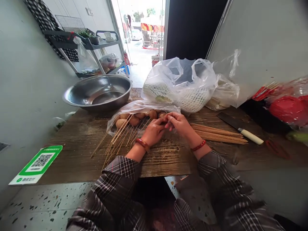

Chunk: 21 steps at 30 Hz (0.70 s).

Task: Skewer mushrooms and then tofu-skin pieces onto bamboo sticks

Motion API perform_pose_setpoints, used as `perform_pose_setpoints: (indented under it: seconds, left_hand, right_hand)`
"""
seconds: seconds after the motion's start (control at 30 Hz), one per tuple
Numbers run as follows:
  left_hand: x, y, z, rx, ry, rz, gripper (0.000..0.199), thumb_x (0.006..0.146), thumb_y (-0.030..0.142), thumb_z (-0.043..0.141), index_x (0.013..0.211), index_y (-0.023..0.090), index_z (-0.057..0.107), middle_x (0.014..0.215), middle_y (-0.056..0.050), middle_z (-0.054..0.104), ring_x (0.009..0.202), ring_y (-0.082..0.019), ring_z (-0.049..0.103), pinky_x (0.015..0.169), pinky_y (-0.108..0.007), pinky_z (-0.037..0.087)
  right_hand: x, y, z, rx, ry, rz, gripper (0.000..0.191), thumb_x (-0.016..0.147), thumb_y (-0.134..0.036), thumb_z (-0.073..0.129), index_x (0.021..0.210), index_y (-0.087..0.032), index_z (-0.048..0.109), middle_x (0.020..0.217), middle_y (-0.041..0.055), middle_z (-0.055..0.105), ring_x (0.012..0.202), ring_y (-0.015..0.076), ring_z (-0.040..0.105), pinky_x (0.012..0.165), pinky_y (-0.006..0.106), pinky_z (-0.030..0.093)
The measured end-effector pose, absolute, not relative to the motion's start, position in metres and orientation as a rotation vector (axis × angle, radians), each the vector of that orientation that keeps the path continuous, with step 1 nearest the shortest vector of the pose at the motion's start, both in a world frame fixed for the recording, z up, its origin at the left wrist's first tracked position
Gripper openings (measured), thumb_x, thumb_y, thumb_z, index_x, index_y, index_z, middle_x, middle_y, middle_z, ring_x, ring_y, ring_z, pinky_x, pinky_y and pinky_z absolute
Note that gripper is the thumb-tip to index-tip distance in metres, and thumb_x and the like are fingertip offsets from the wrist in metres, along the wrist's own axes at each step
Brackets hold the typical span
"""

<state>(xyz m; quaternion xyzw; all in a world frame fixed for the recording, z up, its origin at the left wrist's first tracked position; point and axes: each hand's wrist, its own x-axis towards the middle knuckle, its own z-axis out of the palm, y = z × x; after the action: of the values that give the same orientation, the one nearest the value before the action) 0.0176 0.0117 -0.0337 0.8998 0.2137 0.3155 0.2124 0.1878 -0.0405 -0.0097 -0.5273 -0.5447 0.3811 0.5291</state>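
Note:
My left hand (154, 132) and my right hand (177, 124) meet at the near edge of a clear plastic bag (141, 105). Both are closed, fingertips pinched close together; what they hold is hidden or too thin to make out. Several brown, roundish food pieces (134, 121) lie in the bag's mouth, their exact kind unclear. Thin wooden skewers (122, 130) run from them toward the table's near edge, left of my left hand. A bundle of loose bamboo skewers (218, 133) lies right of my right hand.
On the wooden table (79, 154) are a large steel basin (69, 96), a white plastic bag (158, 73) with foam netting, a cleaver (251, 136) and a green QR-code card (42, 162). Red-wrapped items (286, 110) sit far right. A shelf cart (108, 43) stands behind.

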Motion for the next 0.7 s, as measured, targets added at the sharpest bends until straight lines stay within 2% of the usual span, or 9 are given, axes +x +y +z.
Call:
perform_pose_setpoints:
  seconds: [0.1, 0.23, 0.37, 0.5, 0.57, 0.7]
  left_hand:
    - [0.019, 0.010, -0.034, 2.423, 0.628, 0.918, 0.021, 0.089, 0.021, 0.059, 0.096, 0.022, 0.078, 0.123, -0.011, 0.070, 0.116, -0.027, 0.063, 0.103, -0.045, 0.049]
    - [0.020, 0.015, -0.035, 2.256, 0.819, 1.064, 0.020, 0.092, 0.023, 0.055, 0.097, 0.021, 0.074, 0.110, -0.009, 0.072, 0.107, -0.023, 0.065, 0.099, -0.040, 0.050]
    - [0.017, 0.020, -0.038, 2.185, 1.062, 1.074, 0.012, 0.082, 0.016, 0.063, 0.091, 0.019, 0.069, 0.098, -0.007, 0.067, 0.093, -0.021, 0.064, 0.088, -0.037, 0.052]
    - [0.019, 0.016, -0.042, 2.144, 1.155, 0.848, 0.032, 0.070, 0.019, 0.077, 0.099, 0.016, 0.063, 0.098, -0.005, 0.063, 0.069, -0.014, 0.059, 0.069, -0.031, 0.051]
    - [0.023, 0.012, -0.043, 2.188, 1.174, 0.798, 0.044, 0.069, 0.024, 0.081, 0.107, 0.015, 0.061, 0.097, -0.005, 0.064, 0.067, -0.014, 0.057, 0.068, -0.031, 0.050]
    - [0.030, 0.006, -0.044, 2.328, 1.125, 0.801, 0.053, 0.074, 0.022, 0.078, 0.122, 0.017, 0.056, 0.102, -0.006, 0.068, 0.081, -0.018, 0.062, 0.079, -0.034, 0.052]
  right_hand:
    - [0.212, -0.026, -0.029, -1.503, -1.348, 0.569, 0.020, 0.089, -0.030, 0.049, 0.080, -0.020, 0.064, 0.075, 0.0038, 0.070, 0.067, 0.0184, 0.067, 0.062, 0.031, 0.055]
    - [0.239, -0.025, -0.039, -1.625, -1.333, 0.370, 0.017, 0.086, -0.024, 0.052, 0.077, -0.020, 0.066, 0.077, 0.0064, 0.073, 0.079, 0.0227, 0.067, 0.077, 0.035, 0.051]
    - [0.238, -0.033, -0.033, -1.663, -1.475, 0.159, 0.023, 0.090, -0.027, 0.050, 0.082, -0.019, 0.070, 0.077, 0.0082, 0.074, 0.073, 0.0237, 0.067, 0.073, 0.034, 0.048]
    - [0.226, -0.044, -0.022, -1.583, -1.549, 0.192, 0.024, 0.093, -0.029, 0.048, 0.085, -0.020, 0.069, 0.080, 0.0070, 0.076, 0.071, 0.0223, 0.068, 0.069, 0.031, 0.047]
    - [0.222, -0.047, -0.017, -1.549, -1.567, 0.254, 0.023, 0.094, -0.029, 0.047, 0.087, -0.020, 0.068, 0.081, 0.0058, 0.076, 0.067, 0.0203, 0.068, 0.068, 0.030, 0.047]
    - [0.217, -0.050, -0.013, -1.528, -1.667, 0.328, 0.025, 0.098, -0.028, 0.044, 0.094, -0.019, 0.067, 0.071, 0.0028, 0.073, 0.065, 0.0190, 0.068, 0.073, 0.029, 0.047]
